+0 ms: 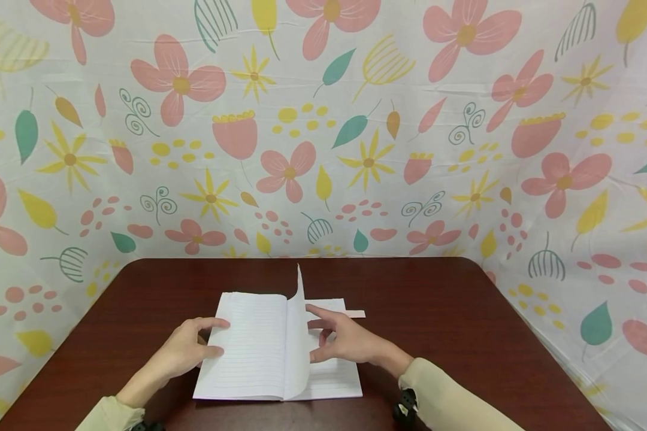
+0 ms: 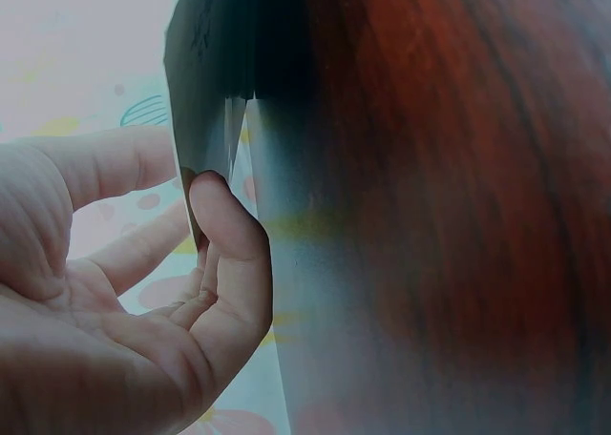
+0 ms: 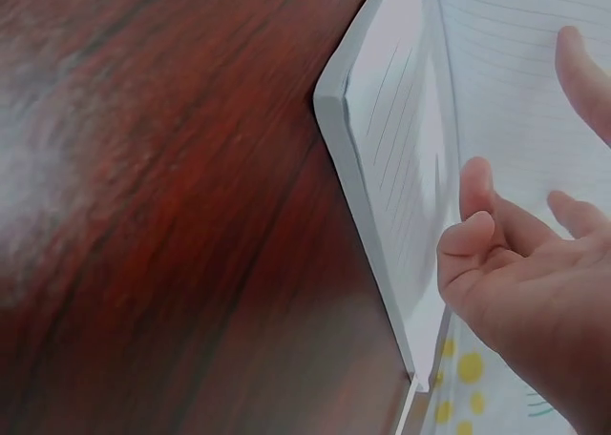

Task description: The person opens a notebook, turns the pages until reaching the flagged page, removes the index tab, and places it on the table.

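Note:
An open lined notebook (image 1: 250, 347) lies on the table, one page (image 1: 298, 341) standing up from its middle and bent along its far edge. My left hand (image 1: 186, 347) holds the notebook's left edge, thumb and forefinger on top of the paper. In the left wrist view, other fingers (image 2: 239, 254) curl round that edge from underneath. On the raised page's right side is my right hand (image 1: 350, 338), its spread fingertips against the sheet. The right wrist view has its thumb and forefinger far apart, with other fingers (image 3: 468, 235) partly bent over the right-hand pages (image 3: 396, 149).
A pale pink strip (image 1: 356, 313) sticks out past the notebook's far right side. The dark reddish-brown table (image 1: 437, 299) has rounded far corners. Behind and beside it hangs a flower-printed cloth (image 1: 313, 120). Black wrist straps (image 1: 406, 404) sit at the sleeves.

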`<action>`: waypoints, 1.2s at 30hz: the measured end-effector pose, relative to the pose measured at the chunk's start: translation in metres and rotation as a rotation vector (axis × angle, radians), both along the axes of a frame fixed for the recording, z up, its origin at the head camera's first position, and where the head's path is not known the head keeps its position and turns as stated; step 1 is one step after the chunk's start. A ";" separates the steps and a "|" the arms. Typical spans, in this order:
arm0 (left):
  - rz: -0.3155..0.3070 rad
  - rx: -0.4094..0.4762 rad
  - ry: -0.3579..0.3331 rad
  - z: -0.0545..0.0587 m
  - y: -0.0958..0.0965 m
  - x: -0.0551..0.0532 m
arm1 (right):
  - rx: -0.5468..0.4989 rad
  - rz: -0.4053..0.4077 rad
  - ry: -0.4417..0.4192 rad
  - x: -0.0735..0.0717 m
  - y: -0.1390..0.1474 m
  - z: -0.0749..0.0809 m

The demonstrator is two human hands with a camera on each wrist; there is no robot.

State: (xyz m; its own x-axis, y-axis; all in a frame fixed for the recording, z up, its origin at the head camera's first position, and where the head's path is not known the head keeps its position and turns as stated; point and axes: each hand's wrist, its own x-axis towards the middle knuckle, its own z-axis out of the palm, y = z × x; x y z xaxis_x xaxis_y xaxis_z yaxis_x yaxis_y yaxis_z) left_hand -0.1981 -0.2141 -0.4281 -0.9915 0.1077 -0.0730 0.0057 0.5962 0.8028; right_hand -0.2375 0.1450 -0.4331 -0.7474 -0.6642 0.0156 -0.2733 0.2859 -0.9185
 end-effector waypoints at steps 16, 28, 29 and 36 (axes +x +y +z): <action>0.013 0.007 -0.012 0.000 0.002 0.001 | -0.016 0.022 -0.017 0.000 -0.016 -0.002; 0.008 0.001 -0.011 -0.001 0.001 0.001 | 0.042 0.011 0.067 0.002 -0.032 0.000; 0.008 0.002 -0.009 -0.001 0.001 0.001 | 0.051 0.009 0.076 0.002 -0.034 0.000; 0.000 0.014 -0.005 -0.002 0.000 0.001 | 0.121 -0.003 0.143 0.004 -0.042 0.001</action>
